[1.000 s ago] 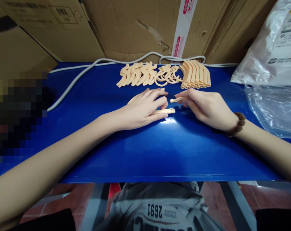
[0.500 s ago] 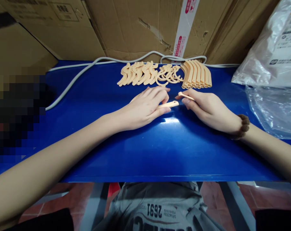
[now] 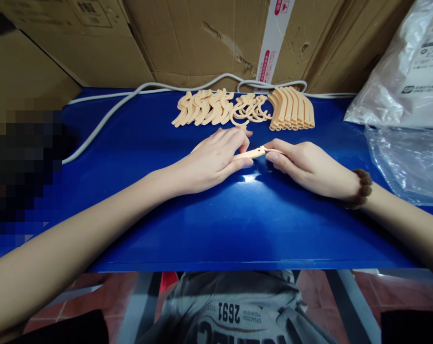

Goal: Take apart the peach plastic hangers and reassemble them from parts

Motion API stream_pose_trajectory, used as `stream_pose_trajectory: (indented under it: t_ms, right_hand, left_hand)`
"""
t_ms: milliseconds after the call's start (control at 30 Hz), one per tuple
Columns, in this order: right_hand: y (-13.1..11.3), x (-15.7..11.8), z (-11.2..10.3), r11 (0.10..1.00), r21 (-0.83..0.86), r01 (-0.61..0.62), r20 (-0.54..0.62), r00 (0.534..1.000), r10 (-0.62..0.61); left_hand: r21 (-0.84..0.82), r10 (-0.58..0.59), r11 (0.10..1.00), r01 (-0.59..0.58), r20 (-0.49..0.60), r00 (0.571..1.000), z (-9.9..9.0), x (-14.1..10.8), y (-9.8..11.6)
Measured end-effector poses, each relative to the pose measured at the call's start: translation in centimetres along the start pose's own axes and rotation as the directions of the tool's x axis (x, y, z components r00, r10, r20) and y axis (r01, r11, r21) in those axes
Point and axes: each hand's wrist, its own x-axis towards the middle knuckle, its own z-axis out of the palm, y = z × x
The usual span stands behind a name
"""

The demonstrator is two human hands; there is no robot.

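My left hand (image 3: 216,155) is closed around a cream plastic hanger arm (image 3: 251,154), whose end with a small hole sticks out past the thumb. Between the thumb and fingertips of my right hand (image 3: 302,165) is a thin cream plastic hook (image 3: 271,150). The hook's tip meets the arm's holed end; how deep it sits I cannot tell. Beyond the hands lie several wavy cream pieces (image 3: 204,109), a tangle of curved cream hooks (image 3: 250,109) and a neat stack of cream hanger arms (image 3: 293,109).
The blue table (image 3: 216,229) carries everything. A white cable (image 3: 119,98) runs along its back, before cardboard boxes (image 3: 195,43). At the right lie a white plastic package (image 3: 398,81) and a clear plastic bag (image 3: 409,162).
My right hand has moved slightly left, bringing the hook from a small gap away into contact with the arm's end. My left hand has stayed nearly in place.
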Motion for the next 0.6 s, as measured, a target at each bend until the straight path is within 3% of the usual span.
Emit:
stream_pose_trajectory:
  t_ms: [133,400,600]
  right_hand:
    - [0.11,0.01,0.03,1.0,-0.011,0.024,-0.013,1.0,-0.024]
    - [-0.13,0.1,0.39,0.999,0.021,0.049,-0.019,0.999,-0.048]
    - [-0.41,0.0,0.74,1.0,-0.005,0.004,-0.067,0.998,-0.005]
  left_hand:
    - [-0.036,-0.039,0.999,0.038,-0.011,0.999,0.1,0.03,0.01]
    - [0.019,0.067,0.998,-0.068,0.027,0.997,0.3,0.1,-0.06]
    - [0.026,0.067,0.997,-0.067,0.01,0.998,0.45,0.12,-0.02]
